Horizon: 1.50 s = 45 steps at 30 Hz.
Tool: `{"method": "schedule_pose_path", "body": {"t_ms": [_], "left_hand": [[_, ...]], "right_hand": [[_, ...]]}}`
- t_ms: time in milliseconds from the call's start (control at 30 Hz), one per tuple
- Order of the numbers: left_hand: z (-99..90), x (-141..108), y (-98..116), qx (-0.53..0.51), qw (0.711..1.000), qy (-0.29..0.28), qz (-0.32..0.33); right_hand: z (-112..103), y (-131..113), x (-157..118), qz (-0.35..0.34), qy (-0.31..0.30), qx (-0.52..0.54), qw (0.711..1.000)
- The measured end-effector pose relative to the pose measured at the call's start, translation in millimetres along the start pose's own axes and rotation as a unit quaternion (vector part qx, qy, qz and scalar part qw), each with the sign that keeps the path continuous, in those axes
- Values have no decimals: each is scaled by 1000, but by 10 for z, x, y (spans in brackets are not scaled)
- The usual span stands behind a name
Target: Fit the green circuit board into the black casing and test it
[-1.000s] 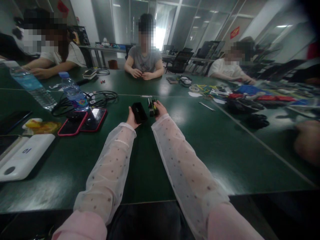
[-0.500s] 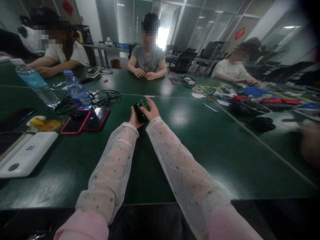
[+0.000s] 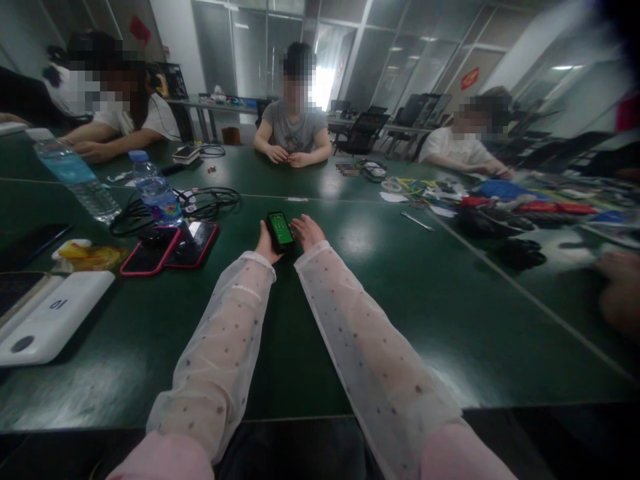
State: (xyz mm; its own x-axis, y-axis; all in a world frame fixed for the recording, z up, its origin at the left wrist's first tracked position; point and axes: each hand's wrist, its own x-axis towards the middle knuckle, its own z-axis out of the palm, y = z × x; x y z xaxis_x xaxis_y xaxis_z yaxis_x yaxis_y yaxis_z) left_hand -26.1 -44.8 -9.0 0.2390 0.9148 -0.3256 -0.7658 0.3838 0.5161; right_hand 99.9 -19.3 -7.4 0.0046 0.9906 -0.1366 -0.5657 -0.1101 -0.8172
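Above the middle of the table, my left hand (image 3: 267, 244) is wrapped round a small black case (image 3: 287, 249) from its left side. A green circuit board (image 3: 281, 229) with small pale marks lies in the face of the case, towards me. My right hand (image 3: 310, 233) is just to the right of the case, fingers apart and holding nothing. Whether its fingertips touch the case's edge I cannot tell. Sheer white dotted sleeves cover both my forearms.
At left are two red-edged phones (image 3: 193, 245), a white power bank (image 3: 63, 320), black cables (image 3: 215, 199) and water bottles (image 3: 155, 193). A wrench (image 3: 417, 221) lies at right, near a pile of cables and bags (image 3: 520, 200). Several people sit around the green table (image 3: 380, 307).
The green board, tilted up in my right fingers before, now lies flat in the black case. My right hand has let go and moved slightly right. My left hand keeps the case.
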Motion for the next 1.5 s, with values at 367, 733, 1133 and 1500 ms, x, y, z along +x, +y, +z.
{"method": "schedule_pose_path", "body": {"t_ms": [367,733,1133,1500], "left_hand": [[17,-57,28,0,1000,-22,-18],[65,-109,26,-2,999,-23,-22],[16,-55,18,6,999,-28,-14],[9,-42,30,32,999,-22,-21]], "right_hand": [[-330,8,58,122,-63,129,982],[-363,64,113,115,-71,133,982],[-333,32,79,132,-65,138,979],[-313,19,56,124,-64,125,982]]}}
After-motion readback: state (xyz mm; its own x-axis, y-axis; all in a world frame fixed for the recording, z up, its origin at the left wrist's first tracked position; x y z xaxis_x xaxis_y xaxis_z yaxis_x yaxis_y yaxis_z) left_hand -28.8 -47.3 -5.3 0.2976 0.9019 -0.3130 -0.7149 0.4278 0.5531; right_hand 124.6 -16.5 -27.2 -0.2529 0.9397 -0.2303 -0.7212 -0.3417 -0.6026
